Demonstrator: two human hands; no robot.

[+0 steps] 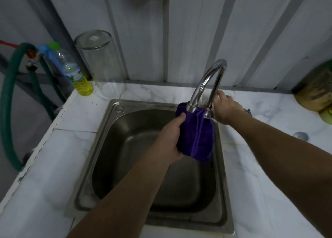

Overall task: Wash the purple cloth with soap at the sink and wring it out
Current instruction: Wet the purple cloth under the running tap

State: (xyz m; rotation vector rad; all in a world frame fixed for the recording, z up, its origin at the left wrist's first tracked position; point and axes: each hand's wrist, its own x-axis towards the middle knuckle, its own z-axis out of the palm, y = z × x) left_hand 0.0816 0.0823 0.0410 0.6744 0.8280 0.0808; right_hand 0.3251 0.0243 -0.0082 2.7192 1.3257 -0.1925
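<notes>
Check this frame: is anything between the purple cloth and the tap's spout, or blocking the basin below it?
Nothing visible does. The left hand holds the purple cloth right under the spout, touching it. The sink basin below looks bare. The right hand is at the tap's base.

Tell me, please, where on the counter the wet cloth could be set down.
Bare counter lies left of the sink, and more lies right of it, nearer than the right hand. The back left corner is crowded by the bottle and glass jar.
</notes>
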